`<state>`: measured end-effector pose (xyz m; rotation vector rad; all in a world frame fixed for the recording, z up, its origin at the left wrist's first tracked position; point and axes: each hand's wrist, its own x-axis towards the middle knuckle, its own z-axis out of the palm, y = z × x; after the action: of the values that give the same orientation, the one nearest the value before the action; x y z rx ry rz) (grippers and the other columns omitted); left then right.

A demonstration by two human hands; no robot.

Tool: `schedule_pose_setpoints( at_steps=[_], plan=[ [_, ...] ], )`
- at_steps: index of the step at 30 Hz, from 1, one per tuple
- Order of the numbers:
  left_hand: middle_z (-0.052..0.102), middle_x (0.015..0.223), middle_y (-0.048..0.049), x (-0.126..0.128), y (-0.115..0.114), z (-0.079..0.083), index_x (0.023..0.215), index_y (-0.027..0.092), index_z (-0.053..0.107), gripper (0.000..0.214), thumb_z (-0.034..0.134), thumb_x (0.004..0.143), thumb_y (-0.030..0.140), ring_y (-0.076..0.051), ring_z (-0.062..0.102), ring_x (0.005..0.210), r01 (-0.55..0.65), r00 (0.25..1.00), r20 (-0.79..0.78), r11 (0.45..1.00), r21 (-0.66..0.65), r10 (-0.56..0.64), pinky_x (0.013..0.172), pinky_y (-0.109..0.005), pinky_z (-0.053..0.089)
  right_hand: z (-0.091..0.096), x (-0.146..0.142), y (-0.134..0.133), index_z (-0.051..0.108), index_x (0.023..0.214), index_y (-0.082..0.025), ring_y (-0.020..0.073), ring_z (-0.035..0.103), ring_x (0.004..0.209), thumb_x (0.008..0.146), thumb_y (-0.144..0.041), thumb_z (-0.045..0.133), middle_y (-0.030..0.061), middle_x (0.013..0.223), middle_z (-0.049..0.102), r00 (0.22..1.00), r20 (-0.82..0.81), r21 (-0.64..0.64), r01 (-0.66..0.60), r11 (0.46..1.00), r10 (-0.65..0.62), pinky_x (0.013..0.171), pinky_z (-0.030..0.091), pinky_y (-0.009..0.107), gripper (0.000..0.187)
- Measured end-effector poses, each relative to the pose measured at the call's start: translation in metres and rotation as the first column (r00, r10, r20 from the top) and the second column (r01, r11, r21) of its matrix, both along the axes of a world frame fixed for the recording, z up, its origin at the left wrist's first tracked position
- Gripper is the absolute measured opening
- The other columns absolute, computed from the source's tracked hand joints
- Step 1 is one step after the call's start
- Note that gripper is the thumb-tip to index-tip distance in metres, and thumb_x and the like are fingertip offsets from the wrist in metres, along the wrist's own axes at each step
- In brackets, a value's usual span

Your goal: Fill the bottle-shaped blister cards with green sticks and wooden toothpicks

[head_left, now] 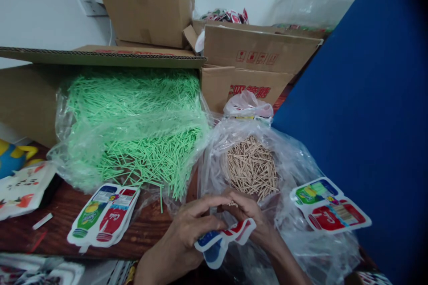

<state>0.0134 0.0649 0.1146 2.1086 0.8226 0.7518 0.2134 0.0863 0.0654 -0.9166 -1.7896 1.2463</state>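
My left hand (185, 234) grips a bottle-shaped candy pouch (214, 256) printed in blue and red, bent and tilted below my fingers. My right hand (252, 216) is closed at the pouch's upper side, with the pale ends of a few thin brown sticks (232, 204) showing between its fingers. Most of those sticks is hidden by my hands. Just beyond, an open clear bag holds a heap of brown sticks (252, 167). To the left lies a small stack of Sprite and Cola pouches (104, 216); a filled-looking Cola pouch (334, 207) rests on plastic at the right.
Bright green sticks (143, 151) spill from a plastic-lined cardboard box (30, 93) at the left. More cardboard boxes (261, 49) stand behind. A blue panel (361, 98) borders the right. A white printed packet (25, 189) lies at the left edge of the wooden table (147, 236).
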Motion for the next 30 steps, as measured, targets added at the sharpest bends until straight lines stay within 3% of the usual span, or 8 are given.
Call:
schedule_pose_setpoints(
  at_steps=[13,16,19,21,24,25,27,30],
  plan=[
    [0.058,0.129,-0.0101,0.003,0.002,0.002,0.102,0.020,0.064,0.026,0.058,0.082,0.005,-0.019,0.059,0.113,0.004,0.998,0.069,0.995,0.097,-0.011,0.093,-0.028,0.048,0.000,-0.002,0.000,0.061,0.080,-0.021,0.0154,0.056,0.070,0.094,-0.032,0.047,0.0009,0.076,0.059,1.000,0.000,0.006,-0.004,1.000,0.004,0.065,0.042,0.026,0.023],
    [0.056,0.132,-0.0092,0.002,0.002,-0.003,0.102,0.022,0.066,0.028,0.059,0.081,0.005,-0.019,0.057,0.114,-0.012,0.996,0.085,1.000,0.019,0.010,0.094,-0.029,0.046,0.000,-0.001,0.000,0.064,0.083,-0.022,0.0164,0.057,0.072,0.092,-0.031,0.050,0.0010,0.078,0.061,1.000,0.015,-0.033,0.003,0.999,-0.003,0.065,0.043,0.027,0.019],
    [0.053,0.132,-0.0086,0.000,0.004,-0.013,0.095,0.022,0.069,0.020,0.060,0.082,0.010,-0.022,0.056,0.114,-0.119,0.977,0.160,0.981,-0.154,0.144,0.092,-0.030,0.046,0.000,0.000,0.003,0.066,0.086,-0.022,0.0162,0.056,0.072,0.090,-0.030,0.052,0.0007,0.077,0.062,0.994,-0.027,-0.088,0.101,0.991,-0.104,0.066,0.043,0.026,0.017],
    [0.056,0.125,-0.0080,-0.002,0.008,-0.021,0.078,0.019,0.070,0.007,0.063,0.082,0.019,-0.022,0.057,0.108,-0.199,0.944,0.191,0.927,-0.317,0.268,0.087,-0.028,0.046,0.003,-0.001,0.008,0.065,0.088,-0.022,0.0144,0.056,0.069,0.090,-0.030,0.052,-0.0005,0.074,0.061,0.935,-0.185,-0.174,0.272,0.946,-0.303,0.067,0.043,0.026,0.016],
    [0.058,0.113,-0.0049,-0.004,0.012,-0.027,0.075,0.017,0.067,0.011,0.068,0.079,0.028,-0.017,0.059,0.088,-0.157,0.908,0.233,0.798,-0.582,0.348,0.075,-0.024,0.046,0.016,-0.008,0.014,0.061,0.088,-0.024,0.0122,0.056,0.065,0.088,-0.031,0.055,-0.0033,0.071,0.061,0.664,-0.505,-0.387,0.398,0.832,-0.552,0.070,0.046,0.026,0.009],
    [0.058,0.108,-0.0033,-0.004,0.012,-0.028,0.083,0.018,0.067,0.011,0.069,0.078,0.028,-0.015,0.058,0.082,-0.109,0.901,0.251,0.744,-0.659,0.354,0.071,-0.023,0.046,0.023,-0.012,0.015,0.060,0.087,-0.024,0.0120,0.057,0.065,0.087,-0.031,0.057,-0.0040,0.071,0.061,0.578,-0.576,-0.437,0.380,0.815,-0.578,0.073,0.047,0.028,0.008],
    [0.059,0.095,0.0002,-0.004,0.012,-0.029,0.101,0.021,0.064,0.026,0.071,0.077,0.028,-0.012,0.056,0.073,-0.015,0.888,0.283,0.637,-0.771,0.363,0.066,-0.021,0.044,0.035,-0.020,0.015,0.060,0.086,-0.024,0.0129,0.061,0.069,0.085,-0.031,0.061,-0.0043,0.071,0.062,0.479,-0.650,-0.488,0.332,0.808,-0.589,0.079,0.049,0.031,0.007],
    [0.060,0.081,0.0027,-0.001,0.011,-0.031,0.105,0.021,0.062,0.032,0.073,0.075,0.026,-0.012,0.056,0.071,0.066,0.872,0.304,0.525,-0.849,0.383,0.066,-0.022,0.043,0.045,-0.034,0.012,0.060,0.086,-0.024,0.0172,0.066,0.082,0.083,-0.033,0.063,-0.0025,0.071,0.064,0.457,-0.665,-0.516,0.290,0.806,-0.590,0.084,0.050,0.035,0.010]
  ],
)
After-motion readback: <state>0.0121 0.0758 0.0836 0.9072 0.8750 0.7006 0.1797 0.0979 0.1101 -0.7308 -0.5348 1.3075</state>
